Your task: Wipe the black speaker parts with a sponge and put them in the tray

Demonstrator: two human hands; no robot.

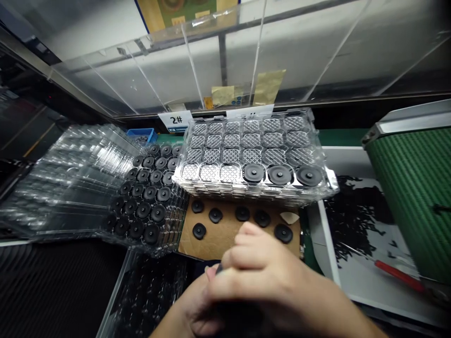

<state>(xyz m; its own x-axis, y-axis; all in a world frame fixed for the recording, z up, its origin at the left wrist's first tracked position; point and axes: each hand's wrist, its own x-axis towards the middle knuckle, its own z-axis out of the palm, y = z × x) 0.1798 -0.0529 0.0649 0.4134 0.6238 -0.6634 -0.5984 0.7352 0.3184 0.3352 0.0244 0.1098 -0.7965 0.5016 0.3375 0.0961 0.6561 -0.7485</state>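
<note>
My right hand (262, 265) is closed at the bottom centre, its fingers curled over my left hand (200, 305). My left hand is closed too, mostly covered by the right. A bit of something dark shows between them, but its shape is hidden. Just beyond, a brown cardboard sheet (186, 241) carries several loose black round discs, such as one black disc (199, 230) with a raised centre. Behind it stands a stack of clear plastic trays (211, 185). The top tray has three black discs (280, 174) in the right half of its front row.
On the left, more clear trays (155, 239) hold rows of black discs beside stacked clear plastic (70, 173). Right: a white bin (329, 249) with black scraps, a red-handled tool (398, 274) and a green conveyor belt (408, 192). A blue box (150, 136) stands behind.
</note>
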